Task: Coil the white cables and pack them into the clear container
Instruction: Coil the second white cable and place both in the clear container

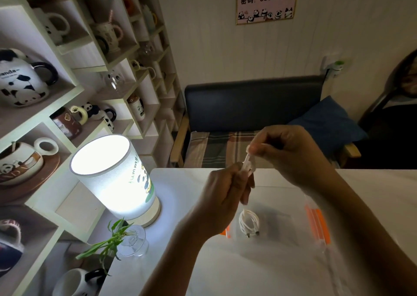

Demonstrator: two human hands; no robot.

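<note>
I see both hands pinching cable above worktop: left hand low, right hand high, bundle's long axis near upright. Bag lies directly below (coiled cable already inside); orange mouth nearer right hand.

wall sign reading "wifi名: tpxxm, 密码: 88888888", mug lettered "anda"
</note>
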